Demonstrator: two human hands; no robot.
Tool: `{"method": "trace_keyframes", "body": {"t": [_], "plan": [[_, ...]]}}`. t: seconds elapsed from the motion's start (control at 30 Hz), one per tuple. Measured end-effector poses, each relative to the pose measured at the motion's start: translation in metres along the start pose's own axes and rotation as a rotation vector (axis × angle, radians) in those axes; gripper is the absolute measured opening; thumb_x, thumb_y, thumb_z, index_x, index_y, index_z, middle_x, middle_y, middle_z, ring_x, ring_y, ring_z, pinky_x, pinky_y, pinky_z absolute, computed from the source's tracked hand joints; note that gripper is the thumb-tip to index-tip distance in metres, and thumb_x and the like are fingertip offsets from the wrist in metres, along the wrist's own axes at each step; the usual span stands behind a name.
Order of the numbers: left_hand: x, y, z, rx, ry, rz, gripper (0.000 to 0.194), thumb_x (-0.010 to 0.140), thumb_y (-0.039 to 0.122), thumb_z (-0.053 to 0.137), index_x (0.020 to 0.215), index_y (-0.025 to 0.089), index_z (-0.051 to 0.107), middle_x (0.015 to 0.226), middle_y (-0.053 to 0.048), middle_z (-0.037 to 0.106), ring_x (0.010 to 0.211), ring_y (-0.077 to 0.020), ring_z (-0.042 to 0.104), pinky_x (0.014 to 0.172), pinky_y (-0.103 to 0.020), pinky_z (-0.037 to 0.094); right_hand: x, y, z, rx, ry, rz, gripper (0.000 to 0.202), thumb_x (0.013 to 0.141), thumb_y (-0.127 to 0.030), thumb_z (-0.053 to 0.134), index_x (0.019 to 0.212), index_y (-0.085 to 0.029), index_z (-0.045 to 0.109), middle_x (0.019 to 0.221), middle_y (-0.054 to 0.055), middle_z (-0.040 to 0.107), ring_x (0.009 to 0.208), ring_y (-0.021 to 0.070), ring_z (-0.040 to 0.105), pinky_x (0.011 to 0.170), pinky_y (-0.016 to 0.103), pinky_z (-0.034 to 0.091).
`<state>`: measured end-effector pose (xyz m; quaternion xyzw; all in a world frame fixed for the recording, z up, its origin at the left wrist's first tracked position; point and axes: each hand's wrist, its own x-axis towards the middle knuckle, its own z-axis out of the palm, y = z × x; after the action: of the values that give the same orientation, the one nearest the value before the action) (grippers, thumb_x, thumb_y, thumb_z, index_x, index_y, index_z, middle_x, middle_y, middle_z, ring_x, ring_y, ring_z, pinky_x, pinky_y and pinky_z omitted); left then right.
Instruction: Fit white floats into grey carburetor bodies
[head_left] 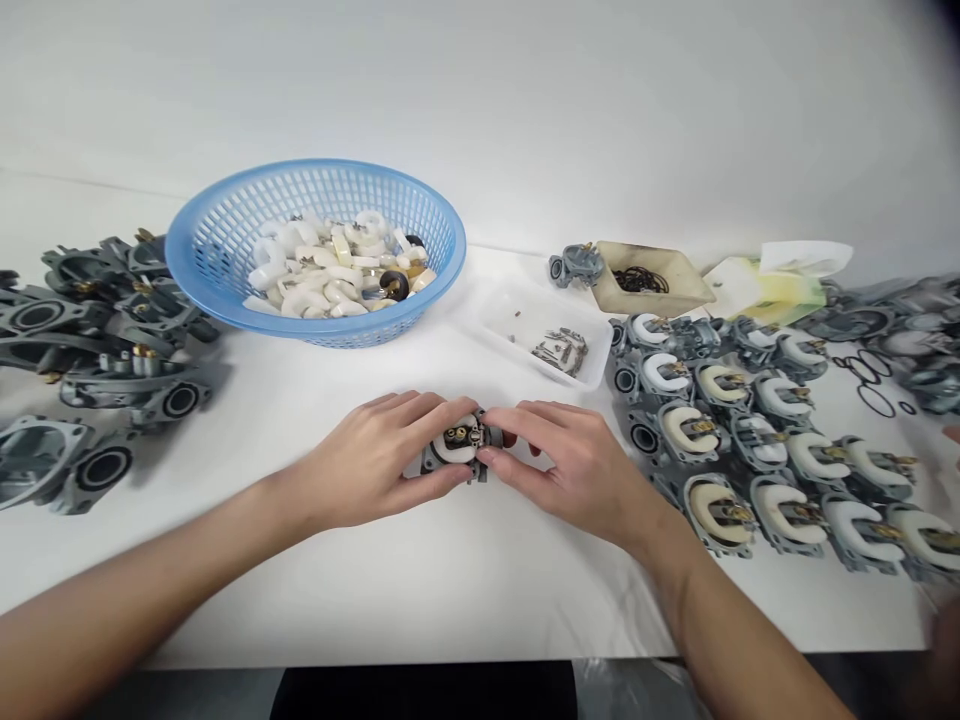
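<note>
A grey metal carburetor [459, 440] rests on the white table between my hands, its open side facing up and a white C-shaped float seated in it. Around its left side curl the fingers and thumb of my left hand [382, 450]. My right hand [574, 460] has its thumb and index finger on the carburetor's right edge, near the float's hinge end. Whether a small pin lies under those fingertips cannot be made out. Brass parts show in the middle of the carburetor.
A blue basket [315, 325] holds many floats. Behind my right hand stand a white tray [495, 335] of small metal pins and a beige box [675, 280] of black rings. Carburetors with floats [787, 515] fill the right; bare carburetors [127, 385] lie left. Another person's hand [952, 434] shows at the right edge.
</note>
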<state>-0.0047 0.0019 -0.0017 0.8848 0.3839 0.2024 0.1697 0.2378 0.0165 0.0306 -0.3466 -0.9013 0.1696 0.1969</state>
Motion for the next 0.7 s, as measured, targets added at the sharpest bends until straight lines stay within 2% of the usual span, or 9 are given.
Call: {"method": "trace_keyframes", "body": {"t": [0.17,0.27,0.33,0.4,0.5,0.6,0.7], "plan": [[0.0,0.0,-0.001,0.004,-0.005,-0.02,0.05,0.101,0.051,0.047,0.141,0.022,0.043,0.109,-0.009,0.068,0.091,-0.0249,0.066,0.079,-0.037,0.051,-0.001,-0.002,-0.004,-0.027,0.011,-0.009,0.029,0.098,-0.038,0.059,0.119,-0.018,0.064,0.099,0.006,0.073,0.086,0.018,0.068,0.076,0.032,0.053],[0.0,-0.001,-0.004,-0.047,0.005,-0.028,0.058,0.1,0.057,0.045,0.144,0.021,0.038,0.11,-0.01,0.068,0.095,-0.0272,0.067,0.081,-0.038,0.052,0.004,-0.008,-0.009,-0.04,-0.019,0.024,0.056,0.087,-0.05,0.07,0.133,-0.02,0.056,0.124,0.01,0.066,0.11,0.0247,0.064,0.09,0.038,0.054],[0.0,-0.003,-0.005,-0.14,0.033,-0.05,0.059,0.1,0.059,0.04,0.145,0.02,0.034,0.115,-0.011,0.067,0.099,-0.0275,0.067,0.083,-0.039,0.052,0.01,-0.014,-0.012,-0.062,-0.086,0.052,0.072,0.084,-0.054,0.072,0.144,-0.022,0.047,0.136,0.011,0.059,0.121,0.028,0.059,0.095,0.043,0.053],[-0.001,-0.006,-0.006,-0.24,0.078,-0.105,0.056,0.102,0.058,0.033,0.144,0.021,0.033,0.117,-0.011,0.065,0.099,-0.026,0.067,0.082,-0.039,0.053,0.018,-0.021,-0.014,-0.086,-0.163,0.069,0.075,0.086,-0.055,0.069,0.148,-0.023,0.041,0.133,0.011,0.061,0.117,0.0282,0.06,0.092,0.044,0.053],[-0.004,-0.01,-0.004,-0.326,0.173,-0.184,0.053,0.103,0.058,0.029,0.142,0.023,0.033,0.118,-0.012,0.064,0.101,-0.0247,0.065,0.084,-0.039,0.052,0.029,-0.028,-0.017,-0.143,-0.274,0.065,0.072,0.087,-0.053,0.068,0.146,-0.019,0.044,0.12,0.011,0.066,0.104,0.0282,0.064,0.083,0.043,0.053],[-0.004,-0.013,-0.002,-0.351,0.228,-0.204,0.051,0.103,0.056,0.028,0.141,0.023,0.034,0.118,-0.011,0.064,0.103,-0.0244,0.063,0.088,-0.04,0.05,0.037,-0.03,-0.018,-0.219,-0.357,0.032,0.057,0.085,-0.045,0.069,0.132,-0.016,0.056,0.104,0.009,0.068,0.088,0.0257,0.066,0.071,0.038,0.051],[-0.004,-0.012,-0.002,-0.364,0.219,-0.204,0.048,0.104,0.054,0.026,0.14,0.023,0.034,0.116,-0.011,0.064,0.101,-0.0239,0.063,0.089,-0.041,0.05,0.04,-0.029,-0.021,-0.304,-0.38,-0.048,0.04,0.081,-0.037,0.072,0.114,-0.015,0.063,0.093,0.006,0.067,0.077,0.0227,0.064,0.066,0.035,0.048]]}}
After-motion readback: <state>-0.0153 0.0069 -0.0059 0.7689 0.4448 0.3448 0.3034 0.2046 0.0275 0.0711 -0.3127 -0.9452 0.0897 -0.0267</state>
